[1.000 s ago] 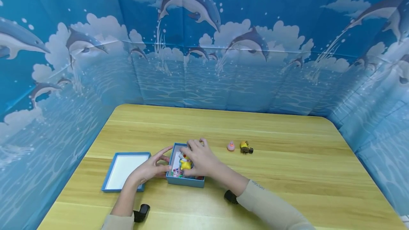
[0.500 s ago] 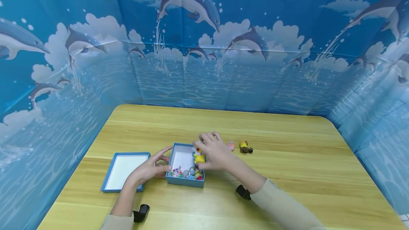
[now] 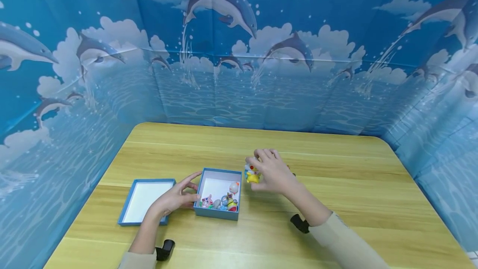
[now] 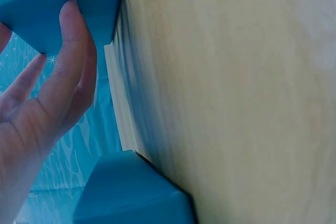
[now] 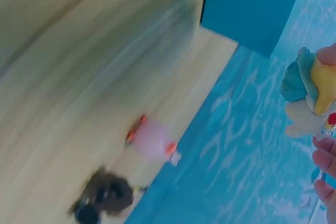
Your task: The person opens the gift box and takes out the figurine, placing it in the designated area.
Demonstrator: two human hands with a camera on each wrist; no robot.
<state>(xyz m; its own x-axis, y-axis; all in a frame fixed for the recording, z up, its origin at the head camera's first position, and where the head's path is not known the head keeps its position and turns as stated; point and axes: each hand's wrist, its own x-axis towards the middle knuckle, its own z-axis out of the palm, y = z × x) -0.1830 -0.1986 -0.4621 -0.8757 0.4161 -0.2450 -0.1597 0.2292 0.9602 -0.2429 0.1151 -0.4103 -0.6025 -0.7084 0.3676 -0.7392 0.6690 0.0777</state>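
My right hand holds a toy figurine above the table, just right of the blue box. White, yellow and teal parts of the figurine show at the edge of the right wrist view, with fingertips beside it. My left hand rests against the box's left side; in the left wrist view its fingers touch the outer wall. Inside the box, along its front and right, sit a pink figurine, a white round toy and several other small toys.
An upturned blue lid with a white inside lies left of the box. A pink toy duck and a dark brown figurine are on the table, mostly hidden behind the right hand in the head view. A dolphin-print curtain stands behind.
My right hand has lifted the figurine out of the box and carried it right, past the rim. The white round toy in the box has come into sight. The left hand has stayed put.
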